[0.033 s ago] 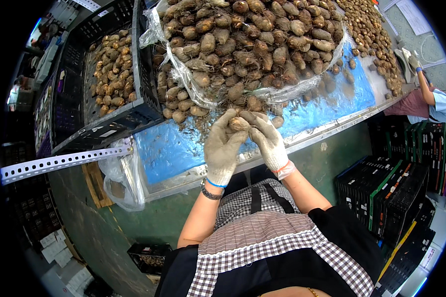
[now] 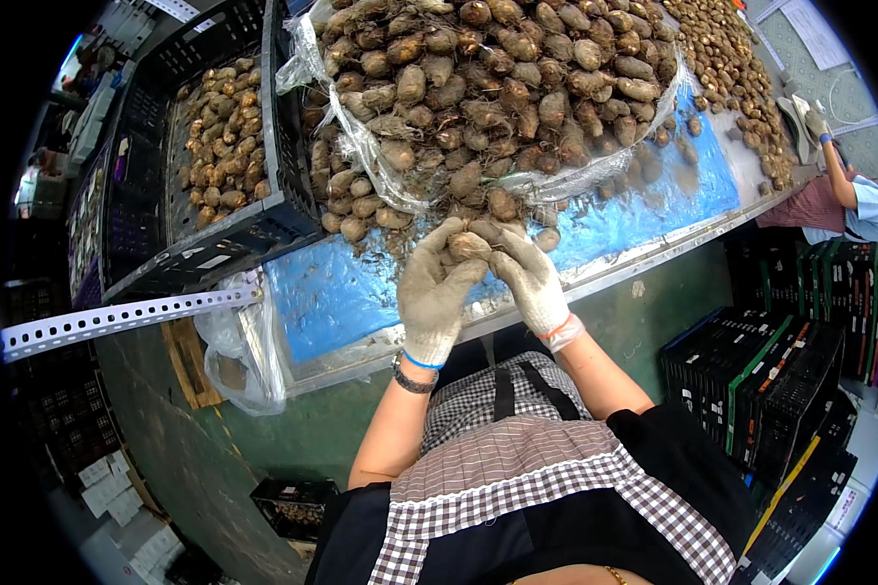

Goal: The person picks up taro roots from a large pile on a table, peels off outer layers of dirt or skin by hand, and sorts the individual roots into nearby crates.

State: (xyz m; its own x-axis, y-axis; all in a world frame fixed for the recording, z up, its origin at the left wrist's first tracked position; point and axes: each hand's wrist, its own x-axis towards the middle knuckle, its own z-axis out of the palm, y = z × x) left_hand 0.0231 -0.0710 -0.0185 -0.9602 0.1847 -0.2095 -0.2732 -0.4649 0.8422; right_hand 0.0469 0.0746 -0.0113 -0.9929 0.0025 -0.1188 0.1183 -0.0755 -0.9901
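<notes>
A: Head view, hands first. What does each hold?

B: Both wear soiled knit gloves. The left hand (image 2: 437,288) is curled around a brown root tuber (image 2: 468,244), fingers closed over its near side. The right hand (image 2: 529,278) meets it from the other side, fingertips pinched at the same tuber's top. Both grips are closed on that one piece; how firmly cannot be told.

A: Location of the tuber?

B: Above the blue-lined table (image 2: 341,292), just in front of the large heap of tubers (image 2: 498,88), which rests on clear plastic sheeting (image 2: 361,146). The held piece is clear of the heap's nearest loose pieces.

A: Surroundings?

B: To the left, a black crate (image 2: 215,234) containing smaller tubers. A perforated white metal rail (image 2: 117,317) crosses lower left, with a clear plastic bag (image 2: 234,361) hanging off the table edge. Stacked black crates (image 2: 761,380) stand lower right. At far right, another person's arm (image 2: 834,171) reaches toward a second spread of tubers (image 2: 732,58).

A: Procedure for the step in hand?

B: Judged from the two-handed hold, the piece is being cleaned or trimmed. Support the tuber fully in the left palm; work with the right fingertips only. Rotate in small turns so every face is checked. Keep it over the blue liner so debris drops there, not into the crate.
</notes>
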